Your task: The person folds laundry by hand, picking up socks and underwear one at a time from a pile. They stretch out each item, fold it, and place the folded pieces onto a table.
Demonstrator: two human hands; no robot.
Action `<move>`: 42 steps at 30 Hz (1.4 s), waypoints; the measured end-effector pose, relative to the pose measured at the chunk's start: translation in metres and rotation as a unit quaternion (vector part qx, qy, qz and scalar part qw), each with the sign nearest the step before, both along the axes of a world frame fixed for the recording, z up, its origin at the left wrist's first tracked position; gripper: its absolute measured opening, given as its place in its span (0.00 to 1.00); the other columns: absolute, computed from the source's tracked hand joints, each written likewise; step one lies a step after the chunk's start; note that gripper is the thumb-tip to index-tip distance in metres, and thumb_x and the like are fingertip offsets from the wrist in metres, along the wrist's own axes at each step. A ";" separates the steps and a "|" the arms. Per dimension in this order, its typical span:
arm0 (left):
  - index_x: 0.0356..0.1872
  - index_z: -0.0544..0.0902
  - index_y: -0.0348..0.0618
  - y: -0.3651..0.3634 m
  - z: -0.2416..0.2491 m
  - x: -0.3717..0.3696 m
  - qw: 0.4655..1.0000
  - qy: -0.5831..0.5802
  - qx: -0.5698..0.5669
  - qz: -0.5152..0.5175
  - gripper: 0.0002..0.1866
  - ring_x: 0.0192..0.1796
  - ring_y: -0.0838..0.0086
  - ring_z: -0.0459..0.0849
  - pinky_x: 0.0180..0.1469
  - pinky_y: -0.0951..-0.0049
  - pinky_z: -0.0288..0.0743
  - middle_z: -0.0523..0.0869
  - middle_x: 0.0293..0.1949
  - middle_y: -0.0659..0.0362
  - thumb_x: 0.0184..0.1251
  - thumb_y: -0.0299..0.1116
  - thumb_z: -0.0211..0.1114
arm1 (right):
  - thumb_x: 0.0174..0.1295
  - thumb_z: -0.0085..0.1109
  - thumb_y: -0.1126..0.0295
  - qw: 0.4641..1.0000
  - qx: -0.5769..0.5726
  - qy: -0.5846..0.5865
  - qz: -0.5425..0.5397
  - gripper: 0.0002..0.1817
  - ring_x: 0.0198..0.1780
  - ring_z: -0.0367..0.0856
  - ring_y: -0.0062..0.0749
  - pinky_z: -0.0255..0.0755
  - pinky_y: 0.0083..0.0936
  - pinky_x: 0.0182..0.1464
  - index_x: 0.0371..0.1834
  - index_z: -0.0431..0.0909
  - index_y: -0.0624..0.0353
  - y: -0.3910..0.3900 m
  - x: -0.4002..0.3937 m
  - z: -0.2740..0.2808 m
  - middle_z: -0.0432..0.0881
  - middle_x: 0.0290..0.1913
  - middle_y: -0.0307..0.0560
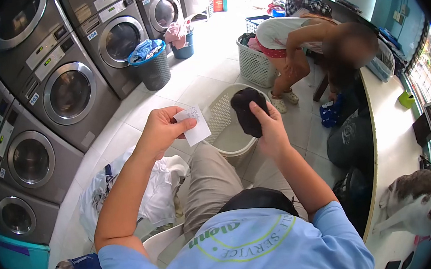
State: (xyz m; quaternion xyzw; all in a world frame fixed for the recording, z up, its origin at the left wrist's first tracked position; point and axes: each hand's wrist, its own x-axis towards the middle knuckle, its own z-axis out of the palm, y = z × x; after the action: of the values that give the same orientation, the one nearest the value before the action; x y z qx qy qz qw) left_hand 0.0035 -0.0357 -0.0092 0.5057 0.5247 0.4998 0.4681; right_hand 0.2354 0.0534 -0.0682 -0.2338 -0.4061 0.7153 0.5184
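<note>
My left hand (161,132) pinches a small white paper (195,128) with handwriting on it, between thumb and fingers. A dark folded cloth item (248,111) is in my right hand (272,128), the thumb pressed on its face. Both hands are raised over my lap and stand apart from each other. Beyond and between them is a white perforated laundry basket (221,114) on the floor, with little visible inside. White clothes (153,191) are piled to the left of my legs.
Washing machines (70,93) line the left. Laundry baskets (155,71) stand before them. A person (302,38) bends down at the right, beside a full white basket (255,64). Dark bags (350,138) lie under the long counter (391,132), where a cat (414,203) rests.
</note>
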 end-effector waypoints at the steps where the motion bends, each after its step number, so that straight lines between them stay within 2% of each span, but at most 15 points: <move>1: 0.43 0.82 0.32 -0.001 -0.001 -0.001 1.000 -0.001 0.000 0.001 0.13 0.33 0.78 0.84 0.38 0.78 0.79 0.86 0.34 0.56 0.57 0.26 0.68 | 0.63 0.58 0.68 1.000 0.000 -0.011 -0.003 0.12 0.35 0.81 0.20 0.77 0.20 0.38 0.47 0.76 0.63 0.005 0.002 -0.006 0.82 0.38 0.41; 6: 0.45 0.80 0.33 0.003 -0.010 -0.006 0.995 -0.082 -0.064 0.010 0.15 0.37 0.75 0.85 0.38 0.73 0.81 0.85 0.38 0.55 0.57 0.27 0.68 | 0.62 0.51 0.77 0.990 0.024 -0.142 0.001 0.14 0.37 0.79 0.24 0.75 0.19 0.38 0.51 0.75 0.56 0.005 0.002 -0.020 0.79 0.41 0.43; 7: 0.45 0.80 0.33 0.004 -0.011 -0.005 0.995 -0.082 -0.064 0.008 0.15 0.37 0.75 0.85 0.38 0.73 0.81 0.85 0.38 0.55 0.57 0.27 0.68 | 0.58 0.45 0.83 0.984 0.026 -0.168 0.044 0.20 0.42 0.77 0.28 0.72 0.21 0.45 0.51 0.77 0.54 0.001 0.003 -0.017 0.74 0.44 0.46; 8: 0.45 0.80 0.34 0.004 -0.010 -0.004 0.993 -0.093 -0.069 0.002 0.15 0.36 0.75 0.85 0.39 0.72 0.82 0.85 0.38 0.56 0.57 0.27 0.68 | 0.58 0.45 0.83 0.984 0.025 -0.169 0.041 0.20 0.42 0.77 0.28 0.72 0.21 0.45 0.51 0.77 0.54 0.003 0.003 -0.020 0.74 0.44 0.46; 10: 0.44 0.80 0.34 0.005 -0.012 -0.003 0.992 -0.105 -0.076 -0.005 0.15 0.36 0.74 0.85 0.39 0.70 0.82 0.85 0.38 0.56 0.57 0.28 0.68 | 0.55 0.41 0.86 0.933 0.174 -0.296 0.111 0.22 0.48 0.73 0.31 0.68 0.24 0.53 0.47 0.80 0.55 0.007 0.000 -0.026 0.71 0.47 0.49; 12: 0.45 0.80 0.34 0.006 -0.014 -0.002 0.991 -0.107 -0.080 -0.017 0.15 0.36 0.74 0.85 0.39 0.70 0.82 0.85 0.38 0.56 0.57 0.28 0.69 | 0.51 0.40 0.84 0.925 0.165 -0.316 0.133 0.22 0.50 0.71 0.32 0.64 0.25 0.57 0.42 0.83 0.57 0.009 -0.003 -0.022 0.69 0.48 0.49; 14: 0.44 0.80 0.34 0.008 -0.017 -0.001 0.991 -0.108 -0.080 -0.022 0.15 0.36 0.74 0.85 0.39 0.70 0.82 0.85 0.38 0.56 0.57 0.28 0.69 | 0.59 0.48 0.74 0.930 0.142 -0.299 0.158 0.13 0.50 0.71 0.30 0.65 0.24 0.55 0.42 0.83 0.59 0.005 -0.007 -0.008 0.70 0.47 0.47; 15: 0.44 0.80 0.34 0.008 -0.018 0.000 0.991 -0.107 -0.077 -0.025 0.15 0.37 0.74 0.85 0.39 0.70 0.83 0.85 0.38 0.56 0.57 0.28 0.69 | 0.59 0.48 0.74 0.931 0.140 -0.299 0.157 0.13 0.50 0.71 0.30 0.65 0.24 0.55 0.42 0.83 0.59 0.004 -0.010 -0.006 0.70 0.47 0.47; 17: 0.43 0.80 0.35 0.010 -0.023 0.001 0.990 -0.108 -0.081 -0.036 0.14 0.37 0.74 0.85 0.39 0.70 0.83 0.85 0.37 0.57 0.57 0.28 0.69 | 0.62 0.57 0.59 0.944 0.099 -0.249 0.191 0.17 0.47 0.72 0.25 0.66 0.22 0.53 0.43 0.83 0.62 0.003 -0.017 -0.004 0.71 0.45 0.43; 20: 0.42 0.81 0.35 0.010 -0.027 0.004 0.989 -0.112 -0.086 -0.051 0.13 0.37 0.75 0.85 0.40 0.70 0.83 0.85 0.37 0.57 0.57 0.28 0.69 | 0.60 0.61 0.52 0.956 0.026 -0.194 0.218 0.22 0.44 0.73 0.20 0.66 0.20 0.51 0.42 0.83 0.62 0.005 -0.026 -0.007 0.74 0.42 0.40; 26: 0.41 0.81 0.36 0.010 -0.028 0.005 0.989 -0.101 -0.094 -0.052 0.12 0.36 0.75 0.85 0.40 0.70 0.83 0.85 0.36 0.58 0.57 0.28 0.69 | 0.57 0.67 0.65 0.978 0.057 -0.156 0.129 0.10 0.43 0.72 0.20 0.67 0.20 0.50 0.35 0.84 0.61 0.002 -0.031 -0.004 0.78 0.39 0.39; 27: 0.41 0.81 0.36 0.009 -0.028 0.005 0.989 -0.095 -0.096 -0.052 0.12 0.36 0.75 0.85 0.40 0.70 0.83 0.85 0.35 0.58 0.57 0.28 0.69 | 0.57 0.67 0.65 0.977 0.057 -0.158 0.128 0.10 0.43 0.72 0.20 0.67 0.20 0.50 0.35 0.84 0.61 0.003 -0.031 -0.005 0.78 0.39 0.39; 32: 0.43 0.81 0.37 0.011 -0.033 0.004 0.996 -0.043 -0.058 -0.052 0.13 0.37 0.79 0.83 0.40 0.75 0.80 0.84 0.38 0.59 0.57 0.28 0.69 | 0.54 0.68 0.65 0.909 0.285 -0.305 0.005 0.10 0.41 0.70 0.28 0.68 0.25 0.48 0.30 0.84 0.61 0.003 -0.029 -0.006 0.69 0.37 0.42; 36: 0.44 0.81 0.38 0.013 -0.040 0.010 0.995 0.051 0.078 -0.029 0.15 0.38 0.85 0.78 0.39 0.82 0.74 0.84 0.41 0.62 0.56 0.28 0.70 | 0.53 0.69 0.65 0.898 0.301 -0.320 -0.015 0.09 0.41 0.71 0.31 0.68 0.26 0.47 0.31 0.84 0.59 -0.005 -0.029 -0.003 0.70 0.37 0.45; 42: 0.39 0.84 0.38 0.009 -0.036 0.018 0.984 0.172 0.029 -0.039 0.11 0.32 0.86 0.77 0.36 0.85 0.71 0.85 0.34 0.63 0.56 0.29 0.70 | 0.51 0.70 0.64 0.865 0.377 -0.327 -0.049 0.10 0.42 0.73 0.37 0.69 0.27 0.44 0.32 0.84 0.56 -0.012 -0.030 -0.010 0.70 0.38 0.50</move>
State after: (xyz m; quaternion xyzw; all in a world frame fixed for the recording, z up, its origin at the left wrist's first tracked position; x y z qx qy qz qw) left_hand 0.0213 -0.0270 -0.0451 0.6176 0.5629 0.4017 0.3747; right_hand 0.2049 0.0411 -0.0785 -0.2609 -0.7789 0.3644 0.4388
